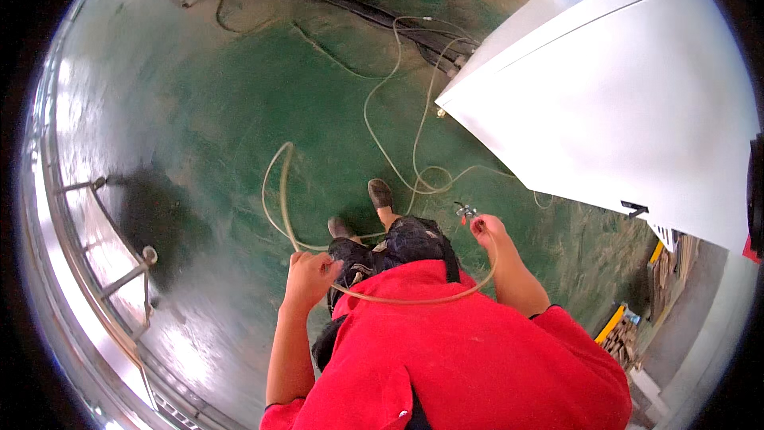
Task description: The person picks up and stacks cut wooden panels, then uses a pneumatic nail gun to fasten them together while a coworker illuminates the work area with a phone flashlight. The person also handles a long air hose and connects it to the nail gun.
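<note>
A pale, see-through hose [410, 301] sags in a curve in front of my red shirt, from one hand to the other. My left hand [309, 277] is closed around the hose, and more of it loops up and away from there to the floor. My right hand [488, 232] is raised farther out, its fingers pinched at the other end of the curve. A small metal fitting [466, 211] with an orange-red part sticks out beyond these fingertips. Its exact kind is too small to make out.
A big white cabinet [605, 103] stands at the right. Thin tubing [368, 111] and dark cables [350, 4] trail over the green floor [207, 103] near my feet [380, 193]. A wheeled metal frame [127, 279] is at the left; stacked boards [621, 338] lie at lower right.
</note>
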A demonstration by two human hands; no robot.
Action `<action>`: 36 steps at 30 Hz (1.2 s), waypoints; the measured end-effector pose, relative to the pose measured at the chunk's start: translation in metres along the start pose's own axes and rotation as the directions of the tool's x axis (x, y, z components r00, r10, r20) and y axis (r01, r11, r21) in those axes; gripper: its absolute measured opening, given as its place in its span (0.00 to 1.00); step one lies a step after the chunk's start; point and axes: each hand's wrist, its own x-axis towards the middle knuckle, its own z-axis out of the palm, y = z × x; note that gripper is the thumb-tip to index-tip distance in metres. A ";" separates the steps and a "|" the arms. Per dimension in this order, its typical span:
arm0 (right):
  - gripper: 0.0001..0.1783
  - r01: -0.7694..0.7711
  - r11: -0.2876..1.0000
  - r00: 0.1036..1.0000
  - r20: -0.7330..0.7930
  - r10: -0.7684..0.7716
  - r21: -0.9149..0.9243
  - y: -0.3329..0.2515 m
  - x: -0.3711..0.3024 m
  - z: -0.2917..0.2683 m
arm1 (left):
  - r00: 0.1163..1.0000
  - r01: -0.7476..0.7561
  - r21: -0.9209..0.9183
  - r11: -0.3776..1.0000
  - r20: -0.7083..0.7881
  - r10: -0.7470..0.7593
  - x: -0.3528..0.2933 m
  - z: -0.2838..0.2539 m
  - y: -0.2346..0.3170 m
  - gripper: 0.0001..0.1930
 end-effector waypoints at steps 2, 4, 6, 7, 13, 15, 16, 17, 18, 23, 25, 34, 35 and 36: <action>0.04 0.009 1.000 1.000 0.000 -0.009 0.029 0.010 -0.003 -0.005 | 0.995 -0.079 0.059 0.995 0.067 0.075 0.035 -0.016 -0.014 0.14; 0.05 -0.043 0.999 0.999 0.030 0.042 0.025 0.023 -0.010 -0.017 | 0.985 -0.107 0.112 0.988 0.149 0.090 0.065 -0.026 -0.030 0.14; 0.06 -0.054 0.998 0.998 -0.016 0.054 0.028 0.049 -0.022 -0.037 | 0.957 -0.207 0.092 0.974 0.227 0.182 0.085 -0.043 -0.031 0.16; 0.06 -0.056 0.998 0.998 -0.037 0.058 0.032 0.060 -0.027 -0.046 | 0.934 -0.292 0.129 0.948 0.252 0.254 0.092 -0.044 -0.035 0.16; 0.07 0.113 0.943 0.991 -0.101 -0.085 0.314 0.162 -0.047 -0.126 | 0.799 -0.502 0.206 0.840 0.482 0.360 0.109 -0.018 -0.054 0.18; 0.09 0.173 0.926 0.974 -0.200 -0.110 0.335 0.172 -0.055 -0.138 | 0.761 -0.536 0.213 0.817 0.541 0.358 0.109 -0.006 -0.057 0.19; 0.10 0.204 0.918 0.960 -0.255 -0.119 0.341 0.172 -0.060 -0.144 | 0.741 -0.536 0.219 0.815 0.584 0.331 0.111 0.001 -0.054 0.19; 0.10 0.218 0.904 0.964 -0.226 -0.140 0.367 0.172 -0.067 -0.150 | 0.721 -0.533 0.228 0.815 0.626 0.296 0.112 0.002 -0.048 0.20; 0.10 0.231 0.889 0.967 -0.194 -0.164 0.396 0.166 -0.074 -0.151 | 0.702 -0.530 0.242 0.813 0.663 0.260 0.113 0.006 -0.045 0.20; 0.10 0.216 0.952 0.929 -0.346 -0.132 0.219 0.133 -0.073 -0.126 | 0.683 -0.462 0.290 0.838 0.719 0.128 0.100 0.030 -0.069 0.22; 0.10 0.202 0.968 0.947 -0.282 -0.154 0.151 0.128 -0.042 -0.124 | 0.625 -0.408 0.342 0.846 0.780 -0.014 0.096 0.036 -0.069 0.24; 0.09 -0.135 0.916 0.951 -0.309 0.013 -0.379 0.100 0.200 -0.110 | 0.449 -0.054 0.435 0.899 0.814 -0.367 0.137 0.162 -0.103 0.27; 0.10 -0.092 0.921 0.957 -0.289 -0.023 -0.379 0.099 0.226 -0.109 | 0.420 -0.003 0.431 0.902 0.819 -0.390 0.155 0.185 -0.101 0.26; 0.11 -0.050 0.926 0.960 -0.272 -0.058 -0.375 0.102 0.250 -0.109 | 0.387 0.044 0.430 0.902 0.825 -0.412 0.185 0.212 -0.101 0.26</action>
